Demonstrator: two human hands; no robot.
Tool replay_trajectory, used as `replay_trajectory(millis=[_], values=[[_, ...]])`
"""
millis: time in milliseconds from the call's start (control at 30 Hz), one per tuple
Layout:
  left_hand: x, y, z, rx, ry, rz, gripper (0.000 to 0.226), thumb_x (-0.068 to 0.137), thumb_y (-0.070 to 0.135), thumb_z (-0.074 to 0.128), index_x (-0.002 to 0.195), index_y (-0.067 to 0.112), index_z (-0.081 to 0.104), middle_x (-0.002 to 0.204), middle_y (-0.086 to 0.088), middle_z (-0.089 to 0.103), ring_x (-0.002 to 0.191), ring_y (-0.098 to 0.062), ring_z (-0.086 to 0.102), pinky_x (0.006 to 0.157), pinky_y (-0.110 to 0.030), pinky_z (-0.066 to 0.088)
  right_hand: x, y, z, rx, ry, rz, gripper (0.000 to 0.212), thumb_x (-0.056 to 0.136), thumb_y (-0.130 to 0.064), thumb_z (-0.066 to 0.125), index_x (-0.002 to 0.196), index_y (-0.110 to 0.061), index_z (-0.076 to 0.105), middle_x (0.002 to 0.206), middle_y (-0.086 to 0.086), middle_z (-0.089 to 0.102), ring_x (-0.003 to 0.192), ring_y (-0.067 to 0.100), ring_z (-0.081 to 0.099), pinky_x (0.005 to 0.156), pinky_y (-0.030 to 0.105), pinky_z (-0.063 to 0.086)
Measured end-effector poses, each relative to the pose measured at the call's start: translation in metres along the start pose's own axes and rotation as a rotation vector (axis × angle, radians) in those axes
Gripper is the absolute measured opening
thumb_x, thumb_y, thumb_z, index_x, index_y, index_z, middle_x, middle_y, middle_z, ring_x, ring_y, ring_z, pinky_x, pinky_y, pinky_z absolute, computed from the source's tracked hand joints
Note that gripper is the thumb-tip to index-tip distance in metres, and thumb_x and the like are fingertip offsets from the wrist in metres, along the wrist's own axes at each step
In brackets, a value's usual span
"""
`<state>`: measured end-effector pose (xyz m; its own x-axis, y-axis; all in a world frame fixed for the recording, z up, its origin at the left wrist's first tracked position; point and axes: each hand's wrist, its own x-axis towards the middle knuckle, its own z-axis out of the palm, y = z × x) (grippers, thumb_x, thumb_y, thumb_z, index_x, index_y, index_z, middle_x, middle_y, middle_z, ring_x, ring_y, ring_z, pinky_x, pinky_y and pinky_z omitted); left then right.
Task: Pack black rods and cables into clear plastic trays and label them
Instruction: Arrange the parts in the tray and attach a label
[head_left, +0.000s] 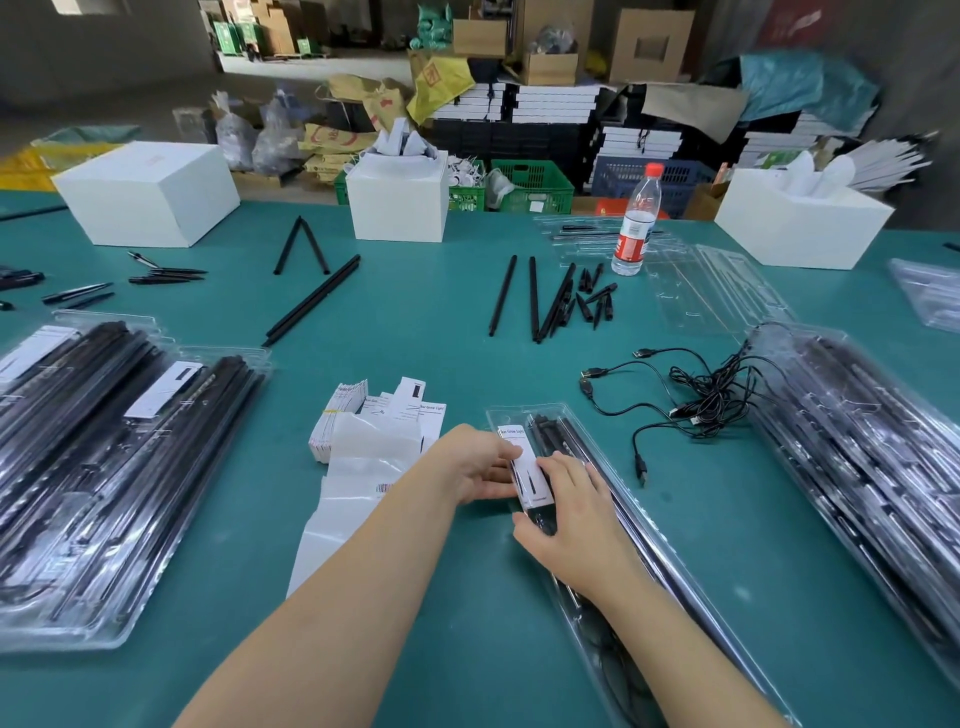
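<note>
A long clear plastic tray (670, 582) with black rods inside lies on the green table in front of me. A white label card (524, 457) rests on its near-left end. My left hand (475, 462) holds the card's left edge with curled fingers. My right hand (558, 506) lies over the card and tray, fingers pressing down. Loose black rods (535, 299) and short black spikes (597, 301) lie farther back. A tangle of black USB cables (696, 395) sits to the right of the tray.
Stacks of packed trays lie at the left (104, 467) and right (872, 457). Label cards (379, 415) and backing sheets sit left of my hands. Empty trays (717, 291), a water bottle (636, 221) and white boxes (148, 192) stand at the back.
</note>
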<state>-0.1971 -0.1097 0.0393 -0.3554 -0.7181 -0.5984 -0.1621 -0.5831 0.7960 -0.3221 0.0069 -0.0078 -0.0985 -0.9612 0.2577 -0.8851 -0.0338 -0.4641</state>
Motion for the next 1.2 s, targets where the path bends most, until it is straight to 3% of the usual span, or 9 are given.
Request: replay_trajectory(millis=[233,367,600,767,867,967,1033,1100,1200], values=[[0.001,0.004,0.009,0.016,0.092,0.036,0.011,0.091,-0.014,0.046,0.093,-0.005,0.053,0.077,-0.021,0.064,0.047,-0.024,0.068,0.047,-0.038,0.057,0.001,0.001,0.002,0.003,0.019,-0.004,0.065,0.081,-0.051,0.055,0.135,-0.017,0.048,0.136,-0.009,0.045,0.135,0.008,0.034,0.122,0.034,0.013],[0.001,0.003,0.008,-0.006,0.113,0.027,0.011,0.091,-0.013,0.048,0.086,-0.004,0.053,0.075,-0.019,0.061,0.058,-0.026,0.064,0.053,-0.042,0.061,0.001,0.002,0.003,0.013,0.036,-0.007,0.063,0.081,-0.052,0.055,0.134,-0.018,0.049,0.134,-0.011,0.046,0.131,0.006,0.033,0.122,0.035,0.015],[-0.003,0.003,0.005,0.002,0.109,-0.001,0.011,0.09,-0.01,0.053,0.085,-0.002,0.058,0.073,-0.017,0.065,0.059,-0.024,0.066,0.054,-0.037,0.061,0.001,0.002,0.002,-0.026,0.008,-0.023,0.061,0.086,-0.058,0.055,0.135,-0.024,0.047,0.134,-0.013,0.045,0.138,0.006,0.031,0.123,0.036,0.011],[-0.001,0.004,0.0,0.199,0.153,0.062,0.01,0.085,-0.002,0.069,0.083,0.004,0.061,0.075,-0.012,0.063,0.063,-0.021,0.062,0.051,-0.025,0.054,0.0,0.003,0.003,-0.066,-0.002,-0.034,0.062,0.086,-0.061,0.053,0.136,-0.025,0.048,0.135,-0.012,0.044,0.14,0.007,0.03,0.124,0.035,0.008],[0.0,0.002,-0.005,0.353,0.185,0.116,0.014,0.084,0.002,0.076,0.089,0.003,0.063,0.076,-0.014,0.057,0.061,-0.023,0.056,0.054,-0.027,0.057,-0.001,0.003,0.004,-0.123,-0.007,-0.038,0.066,0.085,-0.065,0.051,0.137,-0.025,0.049,0.136,-0.011,0.043,0.139,0.007,0.031,0.123,0.033,0.004],[-0.002,0.0,0.0,0.489,0.22,0.15,0.023,0.086,0.0,0.07,0.067,0.001,0.057,0.064,-0.014,0.061,0.062,-0.03,0.067,0.071,-0.042,0.063,0.0,0.003,0.005,-0.154,-0.003,-0.045,0.067,0.084,-0.066,0.049,0.136,-0.025,0.051,0.135,-0.01,0.044,0.138,0.007,0.032,0.122,0.034,0.003],[-0.005,-0.001,0.005,0.606,0.267,0.178,0.033,0.086,0.005,0.066,0.06,0.009,0.045,0.059,-0.012,0.058,0.069,-0.036,0.073,0.063,-0.036,0.061,0.0,0.003,0.005,-0.165,-0.003,-0.051,0.067,0.084,-0.066,0.05,0.136,-0.024,0.052,0.134,-0.01,0.045,0.139,0.009,0.033,0.121,0.034,0.003],[-0.007,-0.003,0.006,0.624,0.311,0.209,0.029,0.086,0.01,0.069,0.075,0.012,0.042,0.064,-0.011,0.06,0.062,-0.034,0.072,0.044,-0.027,0.051,0.0,0.003,0.005,-0.178,-0.013,-0.049,0.068,0.083,-0.066,0.051,0.137,-0.024,0.051,0.135,-0.01,0.045,0.14,0.01,0.032,0.122,0.035,0.004],[-0.007,-0.007,0.001,0.528,0.317,0.226,0.026,0.087,0.013,0.072,0.093,0.011,0.046,0.083,-0.017,0.069,0.061,-0.034,0.071,0.055,-0.037,0.06,0.0,0.003,0.006,-0.181,-0.032,-0.044,0.067,0.083,-0.064,0.053,0.137,-0.024,0.05,0.137,-0.009,0.044,0.142,0.011,0.03,0.122,0.037,0.005]])
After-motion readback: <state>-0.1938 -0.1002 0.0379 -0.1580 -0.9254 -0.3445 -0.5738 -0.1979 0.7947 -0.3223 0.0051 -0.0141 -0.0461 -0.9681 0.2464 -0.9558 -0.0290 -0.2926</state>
